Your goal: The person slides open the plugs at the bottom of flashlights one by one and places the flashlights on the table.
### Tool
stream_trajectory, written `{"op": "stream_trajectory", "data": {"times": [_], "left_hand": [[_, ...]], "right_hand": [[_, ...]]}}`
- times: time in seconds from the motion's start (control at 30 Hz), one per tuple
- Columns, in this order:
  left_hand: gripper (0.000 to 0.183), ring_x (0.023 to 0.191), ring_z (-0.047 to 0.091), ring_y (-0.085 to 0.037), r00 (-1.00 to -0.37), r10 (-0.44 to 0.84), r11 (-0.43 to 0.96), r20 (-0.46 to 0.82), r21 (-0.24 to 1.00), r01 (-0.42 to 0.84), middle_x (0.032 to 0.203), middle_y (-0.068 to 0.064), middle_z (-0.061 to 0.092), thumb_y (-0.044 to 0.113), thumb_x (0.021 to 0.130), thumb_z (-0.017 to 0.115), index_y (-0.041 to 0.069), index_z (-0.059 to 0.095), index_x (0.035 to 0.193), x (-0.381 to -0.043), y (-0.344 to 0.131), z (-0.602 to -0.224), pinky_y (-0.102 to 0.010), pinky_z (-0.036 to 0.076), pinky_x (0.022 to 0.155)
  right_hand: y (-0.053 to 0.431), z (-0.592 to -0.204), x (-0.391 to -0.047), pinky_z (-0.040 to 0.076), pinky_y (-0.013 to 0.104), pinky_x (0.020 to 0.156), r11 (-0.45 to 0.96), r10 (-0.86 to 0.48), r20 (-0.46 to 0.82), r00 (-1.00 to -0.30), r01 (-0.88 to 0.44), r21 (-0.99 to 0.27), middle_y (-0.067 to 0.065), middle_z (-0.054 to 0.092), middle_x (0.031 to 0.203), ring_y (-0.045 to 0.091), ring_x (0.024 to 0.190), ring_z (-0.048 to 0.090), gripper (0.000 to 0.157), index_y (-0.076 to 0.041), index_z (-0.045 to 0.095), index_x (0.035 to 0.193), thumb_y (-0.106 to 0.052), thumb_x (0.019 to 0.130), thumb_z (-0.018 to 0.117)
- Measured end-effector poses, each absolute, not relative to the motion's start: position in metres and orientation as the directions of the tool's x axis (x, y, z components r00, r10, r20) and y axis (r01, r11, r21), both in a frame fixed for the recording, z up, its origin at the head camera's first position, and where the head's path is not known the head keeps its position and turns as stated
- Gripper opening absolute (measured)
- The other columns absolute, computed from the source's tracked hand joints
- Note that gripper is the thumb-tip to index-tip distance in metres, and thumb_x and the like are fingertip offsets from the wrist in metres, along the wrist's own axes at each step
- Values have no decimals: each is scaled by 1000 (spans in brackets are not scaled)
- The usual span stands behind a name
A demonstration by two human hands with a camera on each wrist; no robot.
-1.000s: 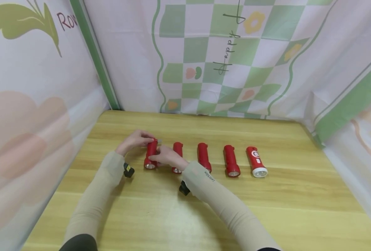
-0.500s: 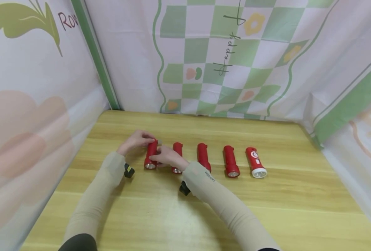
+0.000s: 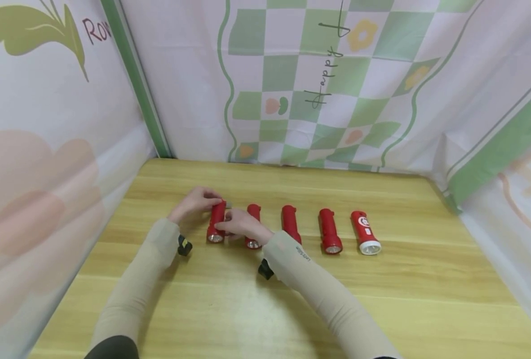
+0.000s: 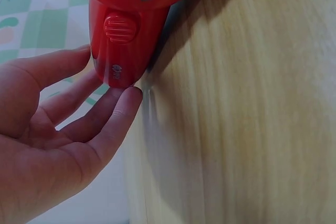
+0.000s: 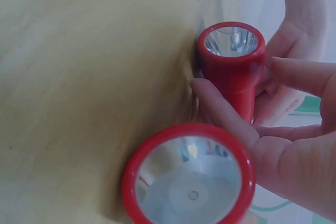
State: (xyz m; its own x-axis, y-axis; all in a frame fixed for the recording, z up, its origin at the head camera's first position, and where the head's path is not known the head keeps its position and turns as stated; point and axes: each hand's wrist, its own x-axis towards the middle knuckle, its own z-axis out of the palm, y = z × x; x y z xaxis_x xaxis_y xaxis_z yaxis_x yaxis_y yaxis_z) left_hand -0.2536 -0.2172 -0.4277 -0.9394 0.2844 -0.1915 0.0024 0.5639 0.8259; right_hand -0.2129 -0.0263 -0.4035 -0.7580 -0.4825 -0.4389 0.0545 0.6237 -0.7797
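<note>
Almost nothing has shifted since a second ago; leftmost torch [image 3: 216, 219] gripped at both ends

Left hand [image 3: 196, 200] grasps its tail and right hand [image 3: 243, 223] pinches its head end, near the left edge of the table [image 3: 202, 299], lens toward the near edge. Outward to the right, spaced in a row, come the second torch [image 3: 254, 212], third torch [image 3: 290, 219], fourth torch [image 3: 330, 230] and white-headed torch [image 3: 365, 232]. Judging by that row, four seem placed; only releasing the gripped one appears left. Right sleeve [image 3: 315, 274] covers part of the third torch's head; whether the right hand brushes the second torch, I cannot tell
</note>
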Motion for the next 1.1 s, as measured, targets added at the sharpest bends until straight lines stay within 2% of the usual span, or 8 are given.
{"op": "stream_trajectory", "data": {"times": [0.17, 0.27, 0.53, 0.7, 0.87, 1.1], "left_hand": [[32, 109, 65, -29, -945, 268, 570, -187, 822, -1, 125, -24, 66, 15, 98, 57, -5, 64, 122, -252, -216, -424, -32, 56, 92], [32, 109, 64, -29, -948, 265, 579, -178, 815, 9, 124, -23, 67, 16, 98, 58, -4, 65, 122, -251, -216, -423, -32, 55, 91], [35, 116, 61, -36, -964, 230, 558, -135, 829, 18, 127, -26, 64, 16, 99, 56, -6, 60, 126, -250, -216, -416, -46, 52, 102], [36, 119, 61, -37, -975, 205, 587, -86, 808, 52, 129, -25, 64, 20, 100, 57, -4, 61, 127, -253, -212, -415, -46, 51, 104], [35, 119, 62, -36, -979, 195, 614, -58, 786, 76, 127, -22, 66, 22, 99, 59, 0, 63, 125, -254, -206, -412, -47, 50, 104], [33, 120, 61, -35, -974, 214, 644, -68, 760, 88, 127, -20, 66, 22, 99, 59, 2, 64, 125, -258, -196, -407, -47, 50, 105]], "right_hand": [[-25, -398, -215, 61, 37, 86, 664, -439, -455, -775, 61, -745, 12, 67, 116, 22, 94, 73, 62, 1, 44, 144, -34, 97, 63], [-22, -393, -216, 60, 37, 88, 657, -434, -448, -782, 66, -751, 12, 67, 115, 25, 95, 74, 67, 2, 40, 147, -35, 97, 63], [-11, -384, -217, 60, 41, 90, 595, -448, -419, -789, 87, -799, 21, 64, 126, 34, 105, 70, 63, 4, 39, 147, -29, 98, 61], [-3, -379, -216, 58, 42, 95, 593, -459, -412, -787, 74, -802, 22, 57, 138, 36, 112, 67, 64, 3, 36, 149, -30, 99, 59], [7, -372, -216, 56, 43, 98, 593, -459, -402, -792, 64, -803, 21, 56, 139, 34, 117, 64, 64, 2, 36, 150, -31, 99, 59], [19, -370, -218, 59, 38, 93, 592, -455, -378, -806, 43, -805, 22, 55, 141, 34, 120, 63, 64, 2, 37, 149, -30, 99, 59]]}}
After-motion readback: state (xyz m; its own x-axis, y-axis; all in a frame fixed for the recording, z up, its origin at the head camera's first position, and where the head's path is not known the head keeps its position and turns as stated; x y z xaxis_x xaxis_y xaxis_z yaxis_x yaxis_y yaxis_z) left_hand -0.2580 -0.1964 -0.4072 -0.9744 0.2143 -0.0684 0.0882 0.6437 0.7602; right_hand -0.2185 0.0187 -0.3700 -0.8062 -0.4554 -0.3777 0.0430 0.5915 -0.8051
